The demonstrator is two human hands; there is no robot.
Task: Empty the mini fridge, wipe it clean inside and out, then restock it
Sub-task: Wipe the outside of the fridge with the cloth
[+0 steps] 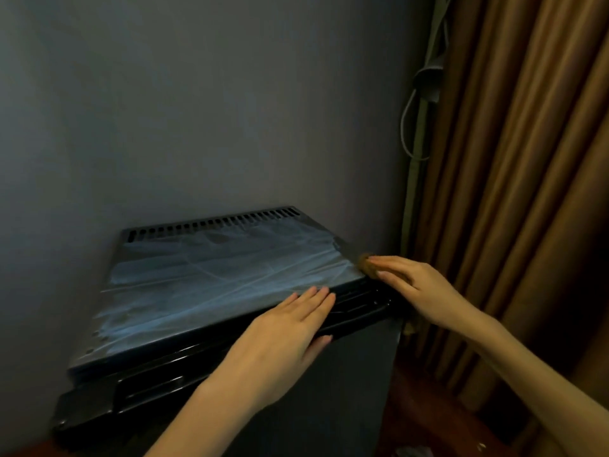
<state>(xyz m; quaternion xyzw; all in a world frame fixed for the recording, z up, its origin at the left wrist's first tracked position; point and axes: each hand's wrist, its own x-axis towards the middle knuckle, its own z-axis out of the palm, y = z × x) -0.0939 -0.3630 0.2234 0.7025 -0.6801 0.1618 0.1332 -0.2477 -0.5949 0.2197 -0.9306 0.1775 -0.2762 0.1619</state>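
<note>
The black mini fridge [204, 282] stands against a grey wall, seen from above. Its top is covered by wrinkled clear film with pale wipe streaks, and a vent strip runs along the back. My left hand [283, 338] rests flat on the front edge of the top, fingers straight, thumb over the door's upper edge. My right hand [412, 285] is at the front right corner and presses a small brownish cloth [364, 263] against the top with straight fingers. Most of the cloth is hidden under the fingers.
Brown curtains [514, 179] hang close to the fridge's right side. A white cable and a grey plug [428, 84] hang by the wall corner. Dark red-brown floor [425, 407] shows to the lower right.
</note>
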